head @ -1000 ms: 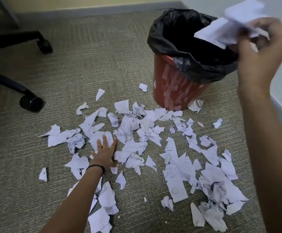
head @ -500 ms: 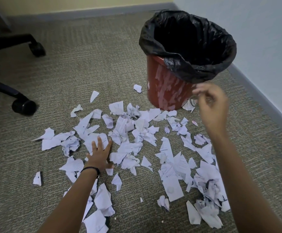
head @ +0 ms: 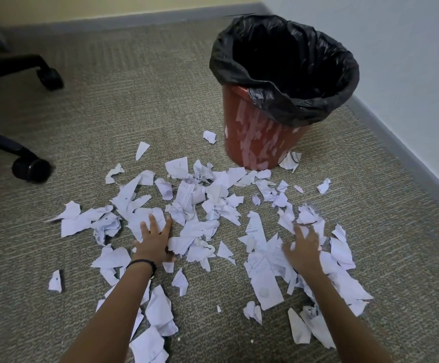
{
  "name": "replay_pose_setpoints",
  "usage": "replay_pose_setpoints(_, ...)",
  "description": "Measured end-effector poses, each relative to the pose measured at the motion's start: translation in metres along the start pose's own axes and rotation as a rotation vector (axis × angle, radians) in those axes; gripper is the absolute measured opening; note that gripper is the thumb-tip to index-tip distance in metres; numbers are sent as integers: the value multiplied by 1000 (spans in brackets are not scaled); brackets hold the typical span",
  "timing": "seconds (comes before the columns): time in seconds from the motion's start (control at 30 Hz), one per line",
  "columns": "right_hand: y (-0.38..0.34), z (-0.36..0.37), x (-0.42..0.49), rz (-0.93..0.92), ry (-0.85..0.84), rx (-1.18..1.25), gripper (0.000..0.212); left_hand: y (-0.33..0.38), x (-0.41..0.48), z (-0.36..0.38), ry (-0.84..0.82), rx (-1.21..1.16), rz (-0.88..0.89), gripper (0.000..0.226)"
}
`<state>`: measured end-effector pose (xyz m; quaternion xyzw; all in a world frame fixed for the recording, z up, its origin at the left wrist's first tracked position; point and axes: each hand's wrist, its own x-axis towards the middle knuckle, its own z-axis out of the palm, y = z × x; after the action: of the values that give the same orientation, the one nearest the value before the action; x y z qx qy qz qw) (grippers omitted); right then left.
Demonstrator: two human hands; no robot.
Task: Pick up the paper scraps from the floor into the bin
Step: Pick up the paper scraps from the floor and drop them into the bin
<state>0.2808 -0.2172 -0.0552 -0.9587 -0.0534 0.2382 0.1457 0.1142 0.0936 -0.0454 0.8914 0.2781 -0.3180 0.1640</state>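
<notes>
Right hand [head: 304,248] now down among scraps [head: 265,288]

The right hand [head: 303,248] has dropped from the black-lined red plastic bin [head: 252,137], its spread fingers [head: 298,231] now over torn white paper scraps [head: 265,263].

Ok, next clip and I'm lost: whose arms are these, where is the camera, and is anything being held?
No machine here: a camera worn on a person's head looks down at their own arms. The left hand lies flat, fingers straight, on torn paper scraps strewn over the carpet. The right hand, fingers spread and slightly blurred, is down among scraps too. Neither visibly holds anything. Beyond stands a red bin with a black liner, its inside too dark to see. At left are the wheeled legs of a chair.
</notes>
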Motion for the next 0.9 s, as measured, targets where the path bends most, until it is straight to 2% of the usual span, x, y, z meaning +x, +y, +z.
replay_pose_setpoints(0.1,-14,11,-14,-150,-30,-23,60,1,0,-1,2,1,1,105)
replay_pose_setpoints(0.17,-20,13,-21,-242,-165,-50,61,2,-1,-1,13,-6,-2,102)
replay_pose_setpoints(0.23,-24,8,-28,-369,-264,32,53,2,-1,-1,21,-28,2,102)
replay_pose_setpoints(0.3,-21,-6,-32,-475,-186,208,41,1,-1,0,29,-44,6,106)
replay_pose_setpoints(0.37,-7,-22,-30,-421,-2,284,30,-1,-1,1,38,-63,9,107)
replay_pose_setpoints(0.43,18,-35,-24,-286,113,194,33,-2,-1,2,39,-74,12,106)
replay_pose_setpoints(0.47,31,-41,-21,-182,89,133,42,-2,-1,2,40,-74,13,106)
replay_pose_setpoints(0.53,52,-49,-21,25,-111,3,73,-3,-1,4,43,-72,7,104)
replay_pose_setpoints(0.57,56,-51,-25,79,-226,-48,85,-3,-2,4,47,-69,5,103)
replay_pose_setpoints(0.63,53,-46,-39,79,-352,-102,93,-2,-3,5,54,-68,0,102)
replay_pose_setpoints(0.73,33,-26,-60,-45,-276,-179,86,-2,-4,6,55,-82,1,100)
replay_pose_setpoints(0.83,17,-11,-70,-140,-135,-235,62,-5,-4,7,68,-85,15,97)
replay_pose_setpoints(0.9,11,-10,-70,-165,-107,-196,46,-8,-4,8,73,-91,21,96)
